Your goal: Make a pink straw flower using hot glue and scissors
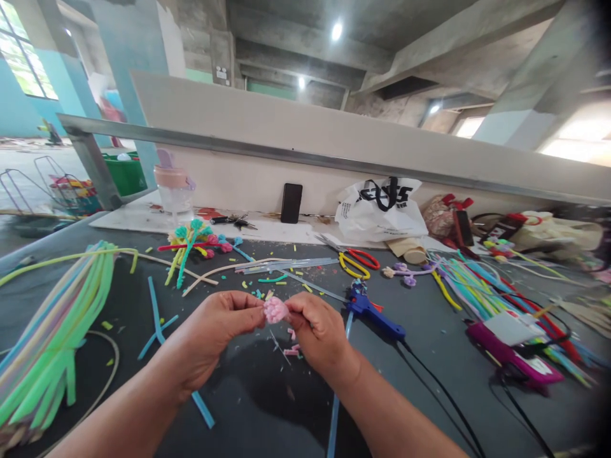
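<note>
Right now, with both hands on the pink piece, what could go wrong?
The pink piece, pinched between left hand and right hand, might slip among the loose scraps. The blue glue gun lies beside the right hand; reaching could knock it. Its black cable near the right forearm might snag.

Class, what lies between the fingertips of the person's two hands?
In the head view, a small pink fluffy piece lies between the left hand and the right hand, touching both.
</note>
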Available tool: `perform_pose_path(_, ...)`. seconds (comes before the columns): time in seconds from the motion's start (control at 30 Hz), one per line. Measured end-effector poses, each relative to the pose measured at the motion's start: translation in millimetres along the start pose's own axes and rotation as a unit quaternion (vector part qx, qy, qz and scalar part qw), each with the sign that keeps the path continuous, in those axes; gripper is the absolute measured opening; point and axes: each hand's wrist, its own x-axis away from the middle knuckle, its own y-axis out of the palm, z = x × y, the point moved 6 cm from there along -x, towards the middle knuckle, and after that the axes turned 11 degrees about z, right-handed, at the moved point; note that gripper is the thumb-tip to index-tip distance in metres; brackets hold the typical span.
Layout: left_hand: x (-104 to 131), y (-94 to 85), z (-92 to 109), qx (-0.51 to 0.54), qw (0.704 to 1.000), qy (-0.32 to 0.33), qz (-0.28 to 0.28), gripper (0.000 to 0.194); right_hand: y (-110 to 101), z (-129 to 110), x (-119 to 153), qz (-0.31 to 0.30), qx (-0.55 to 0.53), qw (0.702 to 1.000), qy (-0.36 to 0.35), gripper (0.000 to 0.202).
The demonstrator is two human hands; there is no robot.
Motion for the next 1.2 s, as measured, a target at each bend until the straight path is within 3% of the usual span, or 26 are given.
perform_pose_path(0.1, 0.5, -0.4, -1.5, -0.011, 1.0, 0.003, 0.017, 0.02, 1.0, -1.5, 1.8, 0.002, 0.005, 1.0, -0.012, 0.017)
perform_pose_path(0.27, 3.7, -0.9, 6.9, -0.138, 0.983, 0.093, 0.071, 0.019, 1.1, 1.4, 3.9, 0.018, 0.01, 1.0, 0.023, 0.017)
perform_pose_path(0.43, 3.6, -2.7, 15.1, -0.13, 0.977, 0.149, 0.081, 0.022, 0.5, 15.1, 3.8, 0.033, -0.039, 0.986, 0.159, 0.016)
perform_pose_path(0.5, 3.2, -4.9, 15.6, -0.097, 0.981, 0.147, 0.086, 0.023, 2.1, 22.1, 5.4, 0.035, -0.071, 0.972, 0.223, 0.015)
perform_pose_path(0.6, 4.0, -1.2, 11.5, -0.071, 0.99, 0.11, 0.055, 0.024, 4.2, 26.1, 7.1, 0.039, -0.1, 0.961, 0.256, 0.014)
perform_pose_path(0.87, 5.0, 5.0, 8.0, -0.053, 0.995, 0.077, 0.022, 0.026, 3.7, 19.4, 5.2, 0.03, -0.072, 0.975, 0.209, 0.011)
perform_pose_path(1.1, 4.9, 4.6, 11.4, -0.034, 0.995, 0.089, 0.026, 0.022, 19.6, 30.6, 17.3, -0.008, -0.225, 0.894, 0.387, 0.021)
perform_pose_path(1.2, 5.9, 5.2, 11.3, -0.03, 0.995, 0.092, 0.031, 0.023, 20.4, 29.2, 17.2, -0.009, -0.223, 0.898, 0.38, 0.021)
